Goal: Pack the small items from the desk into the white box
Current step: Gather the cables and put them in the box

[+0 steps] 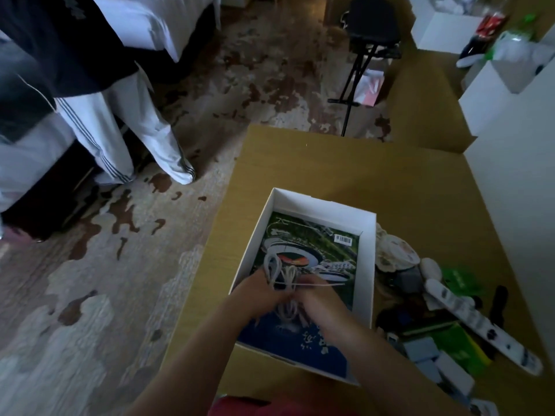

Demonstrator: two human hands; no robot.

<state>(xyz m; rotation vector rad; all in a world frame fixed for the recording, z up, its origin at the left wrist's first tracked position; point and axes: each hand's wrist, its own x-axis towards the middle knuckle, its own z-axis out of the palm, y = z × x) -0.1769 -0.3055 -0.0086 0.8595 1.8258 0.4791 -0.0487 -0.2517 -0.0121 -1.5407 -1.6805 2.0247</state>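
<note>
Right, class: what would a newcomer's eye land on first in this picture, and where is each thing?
The left hand and right hand grip a bundle of white cord over the white box, which sits on the desk in the lower middle of the view. A bright magazine lies flat inside the box. A pile of small items sits on the desk to the right of the box.

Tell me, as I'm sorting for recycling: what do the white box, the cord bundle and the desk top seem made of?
The white box looks like matte card: thin, straight folded walls. The cord bundle seems smooth plastic-sheathed cable, given its thin white loops, though blurred. The desk top looks like tan laminate or veneer: flat, uniform, low sheen; which one is unclear.
</note>
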